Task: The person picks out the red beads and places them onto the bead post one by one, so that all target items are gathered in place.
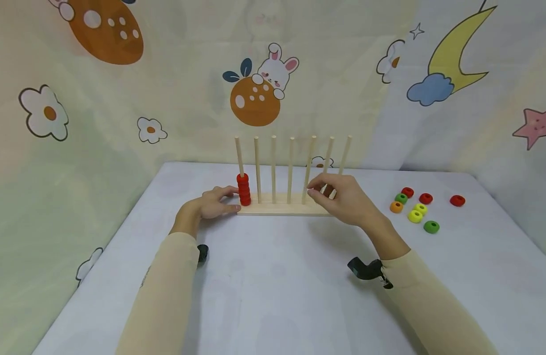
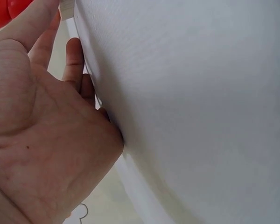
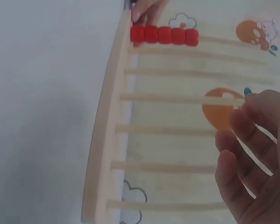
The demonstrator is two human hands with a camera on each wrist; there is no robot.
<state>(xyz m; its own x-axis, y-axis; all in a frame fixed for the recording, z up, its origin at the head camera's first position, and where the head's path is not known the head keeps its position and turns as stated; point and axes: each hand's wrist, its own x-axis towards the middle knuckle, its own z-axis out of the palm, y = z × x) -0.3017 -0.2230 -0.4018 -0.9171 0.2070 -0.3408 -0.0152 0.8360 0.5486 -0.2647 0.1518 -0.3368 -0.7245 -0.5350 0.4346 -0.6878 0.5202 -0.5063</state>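
A wooden rack (image 1: pixel 273 210) with several upright pegs stands on the table. Its leftmost peg carries a stack of red beads (image 1: pixel 244 190), seen lying sideways as red beads (image 3: pixel 164 35) in the right wrist view. My left hand (image 1: pixel 213 203) grips the left end of the base, thumb in front and fingers behind; the left wrist view shows the palm of this left hand (image 2: pixel 51 116). In front of the right-hand pegs is my right hand (image 1: pixel 341 197), fingers loosely bent, thumb and index tips close together. No bead shows between them.
On the table at right lie loose beads: a red bead (image 1: pixel 457 200) farthest right, a green bead (image 1: pixel 431 227), a yellow bead (image 1: pixel 415 216), an orange bead (image 1: pixel 396 207) and several others. A patterned cloth (image 1: pixel 188 88) hangs behind the table.
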